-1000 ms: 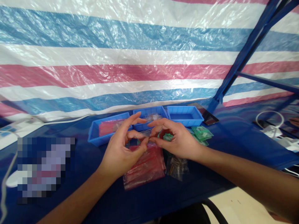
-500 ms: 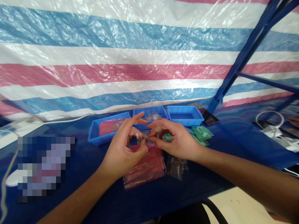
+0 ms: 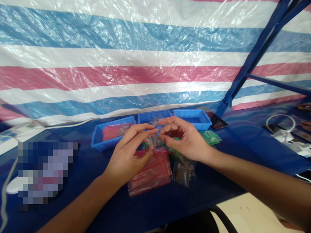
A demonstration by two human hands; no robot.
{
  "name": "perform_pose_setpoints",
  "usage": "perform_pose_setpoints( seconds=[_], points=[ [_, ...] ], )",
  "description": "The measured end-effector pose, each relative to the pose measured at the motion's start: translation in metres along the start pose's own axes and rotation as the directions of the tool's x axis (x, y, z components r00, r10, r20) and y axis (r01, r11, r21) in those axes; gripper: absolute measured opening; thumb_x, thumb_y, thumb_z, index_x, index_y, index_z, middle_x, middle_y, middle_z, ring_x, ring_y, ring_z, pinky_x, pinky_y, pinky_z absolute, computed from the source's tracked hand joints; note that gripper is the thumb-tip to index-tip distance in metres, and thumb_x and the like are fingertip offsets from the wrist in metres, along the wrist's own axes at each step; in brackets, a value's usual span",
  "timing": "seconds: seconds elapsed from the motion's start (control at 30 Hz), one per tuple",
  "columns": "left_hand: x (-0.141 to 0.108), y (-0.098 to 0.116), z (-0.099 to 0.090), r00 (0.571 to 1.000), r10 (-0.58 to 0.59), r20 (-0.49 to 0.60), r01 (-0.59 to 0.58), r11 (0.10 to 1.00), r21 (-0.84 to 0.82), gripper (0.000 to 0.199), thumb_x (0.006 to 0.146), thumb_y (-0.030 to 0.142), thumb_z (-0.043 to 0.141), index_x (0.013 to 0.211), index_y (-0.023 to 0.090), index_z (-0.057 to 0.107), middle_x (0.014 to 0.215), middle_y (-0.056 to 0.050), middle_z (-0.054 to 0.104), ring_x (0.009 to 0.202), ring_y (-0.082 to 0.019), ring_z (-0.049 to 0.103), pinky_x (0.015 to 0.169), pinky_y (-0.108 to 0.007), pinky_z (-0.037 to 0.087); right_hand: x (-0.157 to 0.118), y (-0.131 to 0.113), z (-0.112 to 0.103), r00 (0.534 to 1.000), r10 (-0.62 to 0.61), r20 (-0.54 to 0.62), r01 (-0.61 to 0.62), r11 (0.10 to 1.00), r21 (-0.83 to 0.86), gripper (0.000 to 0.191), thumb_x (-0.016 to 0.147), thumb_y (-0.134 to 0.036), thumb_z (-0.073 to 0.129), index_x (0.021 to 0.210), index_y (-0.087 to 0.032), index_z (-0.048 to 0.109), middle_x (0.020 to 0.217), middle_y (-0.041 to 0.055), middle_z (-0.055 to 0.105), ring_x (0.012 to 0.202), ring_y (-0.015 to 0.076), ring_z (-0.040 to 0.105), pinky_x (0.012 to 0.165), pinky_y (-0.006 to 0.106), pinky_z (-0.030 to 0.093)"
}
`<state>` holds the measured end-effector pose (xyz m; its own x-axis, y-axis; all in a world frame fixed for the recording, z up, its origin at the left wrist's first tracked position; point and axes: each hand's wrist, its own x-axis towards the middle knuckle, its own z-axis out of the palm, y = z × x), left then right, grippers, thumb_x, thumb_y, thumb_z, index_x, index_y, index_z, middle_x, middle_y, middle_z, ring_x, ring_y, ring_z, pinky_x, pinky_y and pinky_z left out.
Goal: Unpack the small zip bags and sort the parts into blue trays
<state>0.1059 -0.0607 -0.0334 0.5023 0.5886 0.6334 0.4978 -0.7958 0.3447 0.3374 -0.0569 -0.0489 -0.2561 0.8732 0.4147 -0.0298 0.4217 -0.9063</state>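
Note:
A small clear plastic bag (image 3: 153, 139) with thin brownish pieces in it hangs between my hands. My right hand (image 3: 186, 139) pinches its upper edge between thumb and fingers. On the other side, my left hand (image 3: 128, 153) has its thumb and fingers apart around the bag. Below them lie red plastic bags (image 3: 152, 176) in a flat stack. To the right of that stack is a clear bag of brown pieces (image 3: 184, 171). Green packets (image 3: 210, 137) lie behind my right hand, partly covered by it.
Three blue bins stand in a row: the left bin (image 3: 97, 140) holds red bags, the middle bin (image 3: 143, 116) clear ones, the right bin (image 3: 191, 114) stands beside a dark phone (image 3: 220, 123). A white cable (image 3: 280, 116) and another person's hand (image 3: 306, 125) are far right.
My left thumb and fingers have spread apart from their pinch. The small clear bag now hangs more upright from my right hand, and more of it shows.

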Motion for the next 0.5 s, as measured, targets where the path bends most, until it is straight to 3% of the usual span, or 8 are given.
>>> perform_pose_setpoints(
  seconds=[0.23,0.37,0.5],
  points=[
    [0.0018,-0.0016,-0.0057,0.996,0.015,-0.089,-0.018,1.000,-0.025,0.020,0.102,0.013,0.071,0.116,0.024,0.079,0.120,-0.004,0.077,0.110,-0.019,0.075,0.104,-0.031,0.057,-0.0020,-0.0019,0.0002,0.998,0.048,0.028,-0.049,0.998,0.036,0.027,0.101,-0.034,0.076,0.124,-0.023,0.068,0.093,0.0007,0.077,0.080,0.0155,0.072,0.071,0.027,0.053],
    [0.0028,-0.0028,-0.0047,0.993,-0.070,-0.092,0.058,0.991,-0.124,0.011,0.100,0.017,0.075,0.108,0.022,0.079,0.104,-0.003,0.079,0.094,-0.017,0.076,0.092,-0.028,0.058,-0.0041,-0.0060,-0.0016,0.999,0.027,0.022,-0.026,0.999,-0.040,0.026,0.105,-0.043,0.072,0.123,-0.023,0.074,0.085,-0.0009,0.071,0.076,0.0148,0.068,0.069,0.027,0.050],
    [0.0016,-0.0048,-0.0015,0.984,-0.169,-0.061,0.149,0.958,-0.244,0.005,0.099,0.021,0.078,0.104,0.022,0.080,0.102,-0.002,0.082,0.092,-0.017,0.077,0.088,-0.027,0.059,-0.0048,-0.0074,-0.0031,0.998,-0.017,0.066,0.023,0.995,-0.092,0.026,0.100,-0.042,0.079,0.118,-0.023,0.078,0.080,-0.0017,0.069,0.066,0.0129,0.059,0.063,0.027,0.047]
  ],
)
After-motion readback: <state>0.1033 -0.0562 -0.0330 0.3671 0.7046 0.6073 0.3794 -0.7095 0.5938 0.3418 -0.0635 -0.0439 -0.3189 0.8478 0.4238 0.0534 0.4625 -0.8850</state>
